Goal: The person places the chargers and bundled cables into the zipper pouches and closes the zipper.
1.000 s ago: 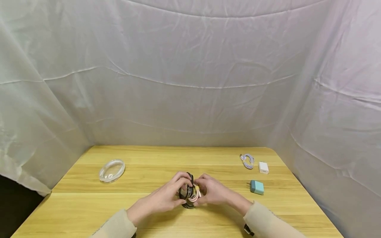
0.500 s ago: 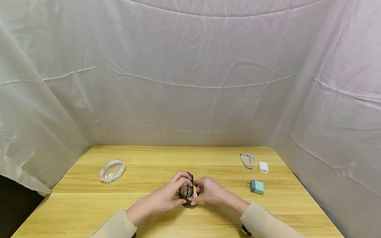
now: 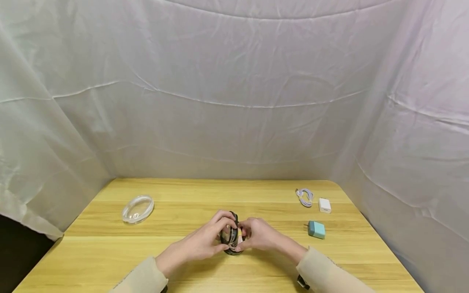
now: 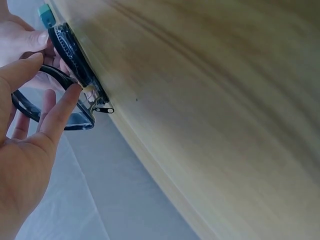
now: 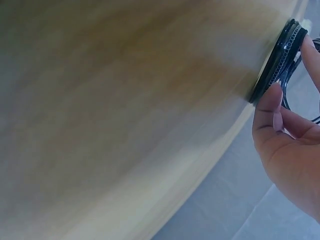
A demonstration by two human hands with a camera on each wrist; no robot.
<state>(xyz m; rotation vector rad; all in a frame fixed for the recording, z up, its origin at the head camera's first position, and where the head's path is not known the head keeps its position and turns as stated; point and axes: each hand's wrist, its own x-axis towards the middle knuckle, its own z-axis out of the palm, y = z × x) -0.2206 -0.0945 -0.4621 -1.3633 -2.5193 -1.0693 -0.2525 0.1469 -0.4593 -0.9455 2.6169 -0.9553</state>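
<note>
White sheeting encloses the yellow wooden worktop (image 3: 176,211). Near its front edge, at centre, stands a small round clear pouch with black zip (image 3: 231,236). Left hand (image 3: 203,243) and right hand (image 3: 258,235) grip it from opposite sides, curled fingers (image 4: 61,106) pinching the zip rim.

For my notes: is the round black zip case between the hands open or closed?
Open. The left hand holds the case lid raised off its zipped base.
</note>
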